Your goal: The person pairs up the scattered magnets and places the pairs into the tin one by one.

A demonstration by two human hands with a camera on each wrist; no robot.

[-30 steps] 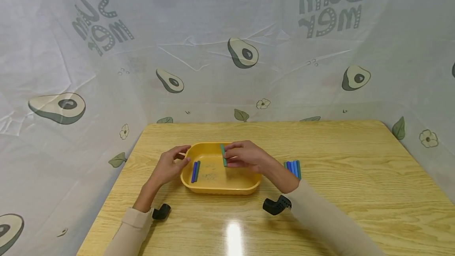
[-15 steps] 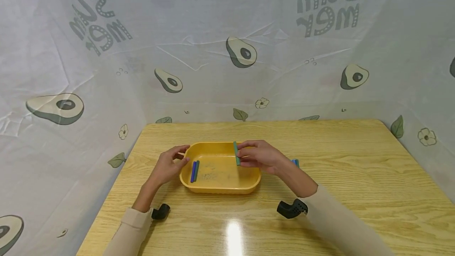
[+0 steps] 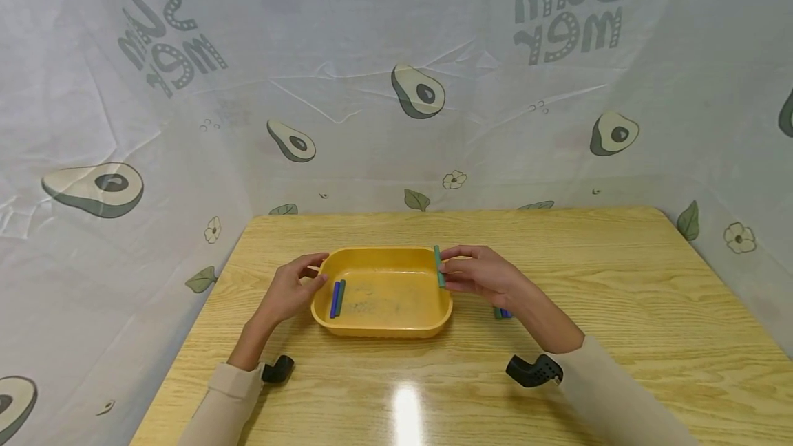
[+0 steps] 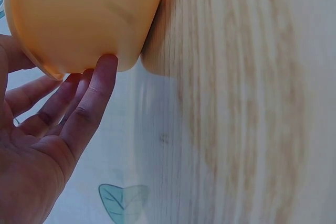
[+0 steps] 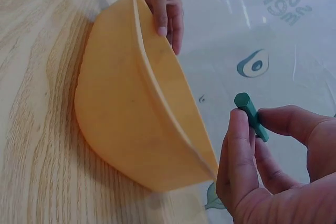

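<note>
- The right hand (image 3: pixel 482 272) is nearly closed; it pinches a green stick (image 3: pixel 439 268) between the thumb and the fingertips.
- This stick is in the air at the right end of the yellow tray (image 3: pixel 381 332); the right wrist view shows it apart from the rim.
- The left hand (image 3: pixel 290 292) is half open and holds the tray lightly by its left end, with bent fingers against the outer wall and the thumb at the rim.
- Inside the tray, at the left, a blue stick (image 3: pixel 335 299) and a dark green stick (image 3: pixel 341 298) lie side by side.
- To the right of the tray, more sticks (image 3: pixel 498 312) lie on the wooden table (image 3: pixel 619 274), partly hidden by the right forearm.
- Behind the far table edge hangs a pale cloth (image 3: pixel 347 95) with printed avocados.
</note>
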